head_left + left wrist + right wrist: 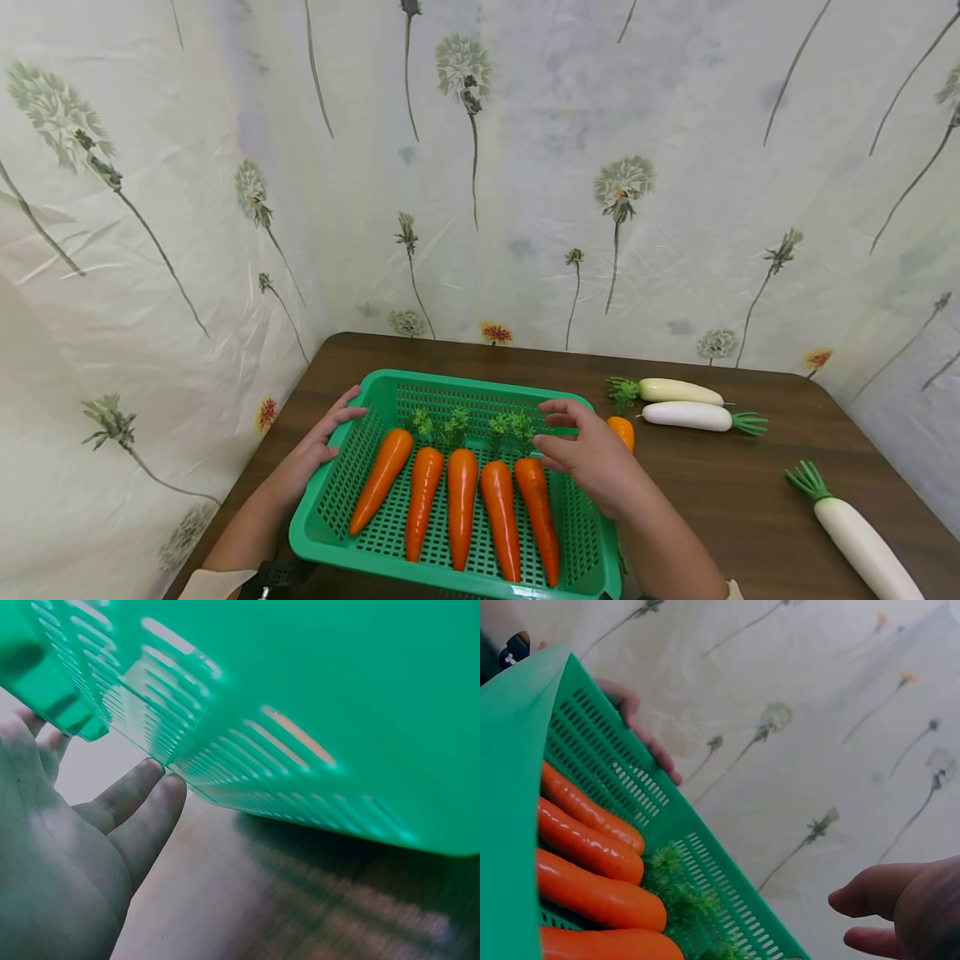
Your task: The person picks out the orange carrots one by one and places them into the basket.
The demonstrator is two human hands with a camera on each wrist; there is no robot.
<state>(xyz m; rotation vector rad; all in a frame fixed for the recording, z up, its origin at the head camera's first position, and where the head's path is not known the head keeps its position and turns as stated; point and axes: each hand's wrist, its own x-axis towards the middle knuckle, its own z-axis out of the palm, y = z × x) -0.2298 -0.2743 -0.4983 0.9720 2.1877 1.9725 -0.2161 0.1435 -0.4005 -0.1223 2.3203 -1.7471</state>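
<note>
A green basket with slotted walls sits on the table with several orange carrots lying side by side in it. Leafy green tops point to the basket's far side. My left hand rests at the basket's left rim, its fingers fairly straight. In the left wrist view, fingertips touch the slotted outer wall. Over the basket's right side hovers my right hand, fingers loosely bent and apart, holding nothing. Another carrot shows partly behind that hand, outside the basket.
Two white radishes lie close together at the back right of the brown table. A third radish lies at the right front. Flower-patterned sheeting hangs behind and beside the table.
</note>
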